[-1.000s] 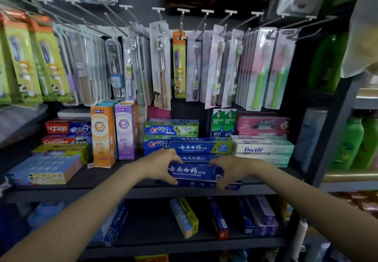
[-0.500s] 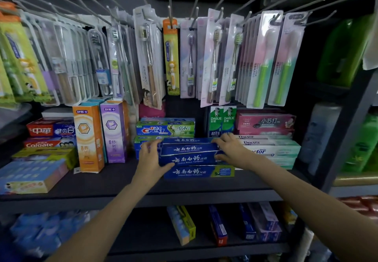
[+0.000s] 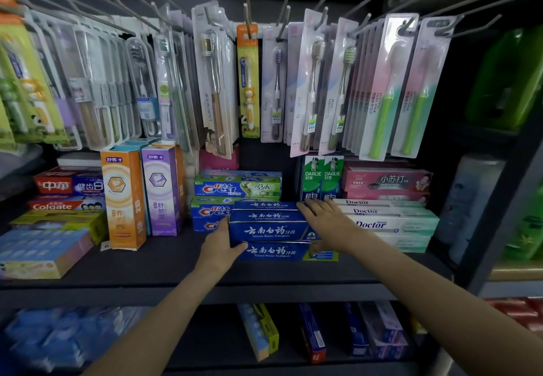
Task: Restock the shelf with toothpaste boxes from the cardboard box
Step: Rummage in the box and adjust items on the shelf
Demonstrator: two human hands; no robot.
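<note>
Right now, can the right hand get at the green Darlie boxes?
Probably yes: the right hand lies open on the blue boxes, just below the Darlie boxes, with nothing between.

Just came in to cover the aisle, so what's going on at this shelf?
A person is restocking toothpaste. Both hands are on a stack of blue toothpaste boxes at the middle of the shelf: the left hand holds the stack's left end, the right hand lies flat over its right end. The stack sits between the Crest boxes and the Doctor boxes.
</note>
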